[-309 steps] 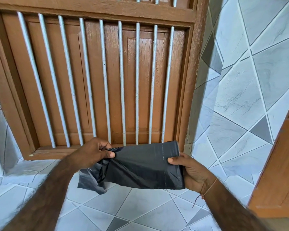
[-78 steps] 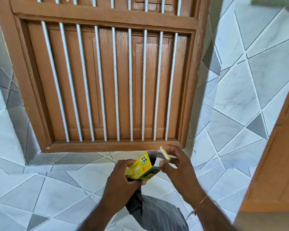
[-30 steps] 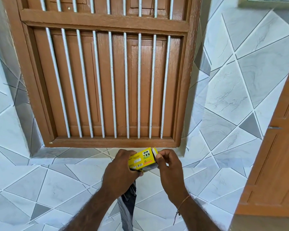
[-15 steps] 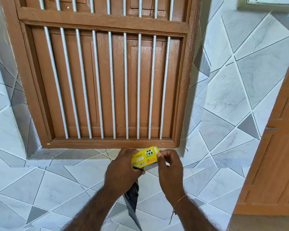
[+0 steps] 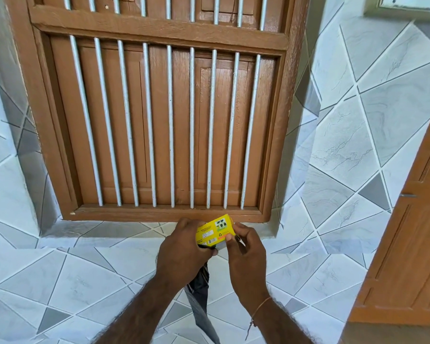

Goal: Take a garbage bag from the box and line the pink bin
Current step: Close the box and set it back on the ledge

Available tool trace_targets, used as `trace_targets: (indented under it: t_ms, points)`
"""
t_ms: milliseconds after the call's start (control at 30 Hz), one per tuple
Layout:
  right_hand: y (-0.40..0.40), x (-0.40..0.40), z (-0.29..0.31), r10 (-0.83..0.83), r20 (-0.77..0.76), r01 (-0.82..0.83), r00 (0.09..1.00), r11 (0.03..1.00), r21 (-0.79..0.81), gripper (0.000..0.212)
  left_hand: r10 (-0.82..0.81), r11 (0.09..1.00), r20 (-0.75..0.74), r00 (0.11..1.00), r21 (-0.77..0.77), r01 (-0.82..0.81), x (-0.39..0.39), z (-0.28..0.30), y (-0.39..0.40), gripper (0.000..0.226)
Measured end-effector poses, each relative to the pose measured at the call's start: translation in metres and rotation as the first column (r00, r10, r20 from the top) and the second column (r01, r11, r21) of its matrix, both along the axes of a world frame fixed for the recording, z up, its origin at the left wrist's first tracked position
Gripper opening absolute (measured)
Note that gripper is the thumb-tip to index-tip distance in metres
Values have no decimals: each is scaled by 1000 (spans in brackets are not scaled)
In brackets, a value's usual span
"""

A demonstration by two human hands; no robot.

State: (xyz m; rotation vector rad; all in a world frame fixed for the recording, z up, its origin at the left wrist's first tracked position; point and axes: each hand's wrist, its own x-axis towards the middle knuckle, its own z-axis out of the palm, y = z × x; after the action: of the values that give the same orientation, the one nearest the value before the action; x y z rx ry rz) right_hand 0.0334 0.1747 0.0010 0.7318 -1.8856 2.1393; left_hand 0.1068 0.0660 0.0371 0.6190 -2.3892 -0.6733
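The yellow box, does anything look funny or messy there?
A little. A dark garbage bag dangles loose below the left hand, which also holds the yellow box. The right hand pinches the box's end. Nothing looks spilled or broken.

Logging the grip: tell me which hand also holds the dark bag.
The left hand: the garbage bag hangs beneath it, while the right hand only pinches the yellow box end.
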Motion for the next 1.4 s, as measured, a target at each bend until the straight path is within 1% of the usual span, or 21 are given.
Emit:
trace_targets:
  t_ms: [100, 200, 267, 333, 367, 433, 500, 533, 600, 633, 700, 800, 867, 933, 1000, 1067, 1167, 1300, 1333, 1367, 1400]
  points:
    - [-9, 4, 0, -1, 57, 3, 998, 999, -38, 20, -5, 1000, 5, 1000, -11, 5, 3, 0, -7, 66]
    - [-19, 4, 0, -40, 120, 47, 992, 997, -57, 13, -33, 998, 3, 999, -61, 33, 8, -1, -15, 63]
    - [-25, 0, -1, -68, 216, 89, 974, 992, -89, 12, -60, 993, -10, 998, -100, 58, 13, -2, -23, 62]
    - [-28, -6, 2, -60, 336, 129, 940, 974, -187, 12, -42, 992, -38, 998, -122, 37, 19, -5, -35, 63]
    - [-27, -10, 4, -45, 397, 151, 917, 959, -240, 13, -20, 994, -55, 998, -107, 14, 21, -7, -43, 62]
    - [-26, -19, 4, 5, 491, 173, 871, 933, -316, 13, 29, 1000, -84, 996, 2, -29, 24, -12, -59, 55]
    - [-29, -27, 0, 29, 530, 166, 847, 934, -316, 9, 37, 988, -95, 995, 152, -22, 19, -17, -70, 46]
    - [-32, -30, -3, 24, 533, 161, 846, 941, -297, 10, 4, 979, -101, 995, 202, 17, 15, -19, -73, 41]
    - [-42, -38, -7, -8, 514, 161, 858, 954, -254, 13, -72, 968, -108, 992, 230, 96, 2, -22, -76, 30]
    - [-46, -43, -8, -30, 499, 164, 866, 960, -227, 14, -88, 967, -106, 990, 228, 110, -3, -22, -78, 26]
    - [-54, -59, -13, -67, 470, 144, 880, 981, -129, 13, -81, 972, -87, 993, 212, 98, -17, -25, -87, 21]
    - [-65, -89, -24, -50, 420, 30, 906, 998, 53, 13, -72, 984, 19, 997, 166, 68, -43, -35, -109, 23]
    - [-73, -111, -31, -31, 419, -39, 908, 987, 158, 21, -60, 984, 102, 993, 173, 42, -64, -41, -121, 25]
    - [-82, -133, -35, -63, 394, -51, 917, 961, 271, 27, -53, 986, 173, 984, 162, 25, -88, -46, -130, 25]
    - [-91, -155, -38, -116, 340, -28, 933, 920, 390, 27, -54, 987, 238, 970, 163, 15, -110, -51, -138, 23]
    - [-95, -172, -40, -154, 307, -11, 939, 879, 477, 22, -52, 986, 294, 954, 164, 3, -129, -56, -142, 24]
    - [-98, -189, -40, -185, 271, 17, 945, 852, 523, 21, -10, 987, 309, 951, 155, -40, -148, -60, -144, 23]
    - [-102, -200, -38, -193, 300, 12, 934, 858, 513, 22, 17, 988, 326, 945, 138, -65, -156, -52, -146, 20]
    - [-102, -201, -38, -198, 270, 24, 942, 844, 536, 23, 16, 991, 338, 941, 122, -61, -155, -50, -145, 21]
    - [-101, -201, -39, -207, 193, 64, 959, 823, 564, 25, 23, 992, 342, 939, 110, -64, -152, -46, -144, 21]
    - [-99, -198, -39, -218, 90, 131, 972, 818, 560, 24, 40, 992, 333, 942, 104, -78, -147, -43, -143, 21]
